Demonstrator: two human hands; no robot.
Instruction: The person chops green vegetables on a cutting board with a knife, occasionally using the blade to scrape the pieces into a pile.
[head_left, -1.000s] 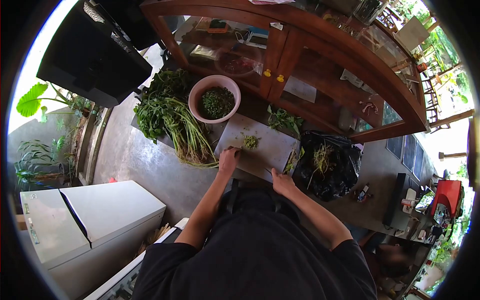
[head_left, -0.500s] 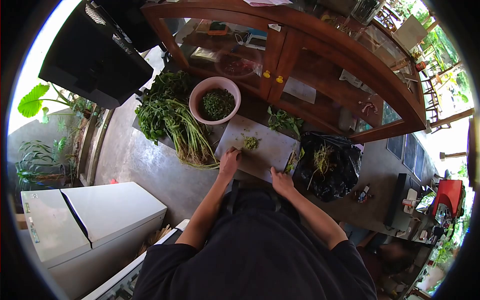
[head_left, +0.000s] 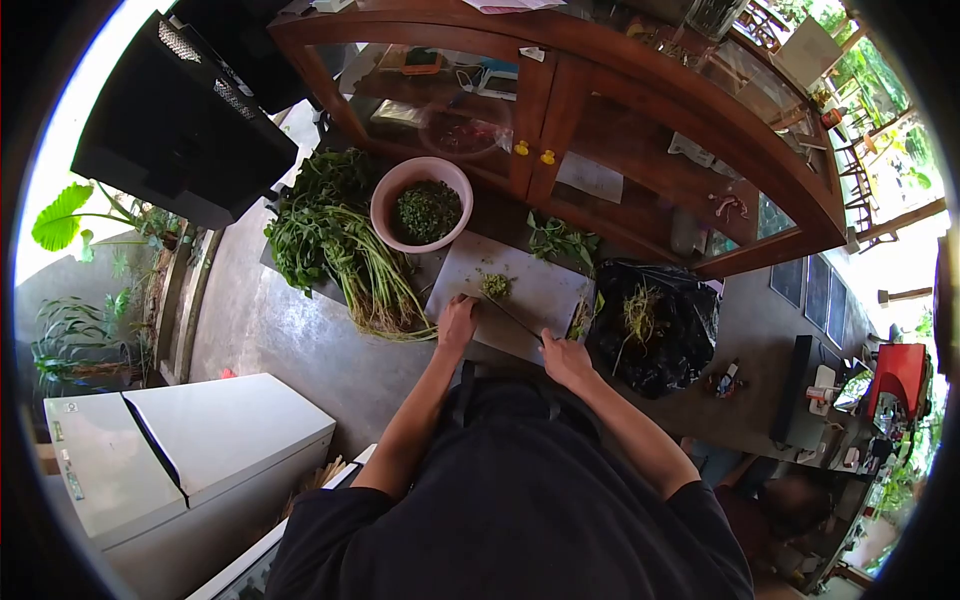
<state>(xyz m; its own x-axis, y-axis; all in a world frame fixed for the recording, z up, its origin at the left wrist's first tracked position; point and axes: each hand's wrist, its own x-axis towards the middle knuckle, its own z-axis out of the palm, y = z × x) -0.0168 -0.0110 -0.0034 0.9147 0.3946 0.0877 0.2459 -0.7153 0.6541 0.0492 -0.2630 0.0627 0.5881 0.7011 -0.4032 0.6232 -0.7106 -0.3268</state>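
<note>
A knife (head_left: 513, 317) is in my right hand (head_left: 566, 358), its blade slanting across the white cutting board (head_left: 461, 262) toward the upper left. Its tip lies close to a small heap of chopped green stems (head_left: 495, 286). My left hand (head_left: 458, 320) is closed at the board's left edge, fingers curled down; what they hold, if anything, is hidden. Beside that hand lies a big bunch of leafy greens with roots (head_left: 370, 275). Behind the board stands a pink bowl (head_left: 379, 222) containing chopped greens (head_left: 427, 212).
Loose leafy sprigs (head_left: 560, 240) lie behind the board. To its right is a black plastic bag (head_left: 680, 345) with root trimmings (head_left: 641, 313) on it. A glass-fronted wooden cabinet (head_left: 560, 100) rises behind. A white refrigerator (head_left: 235, 430) stands at left; another person (head_left: 780, 510) is at lower right.
The knife blade now shows plainly, angled across the board toward the heap. Both hands stay in nearly the same places. The whole view has shifted slightly.
</note>
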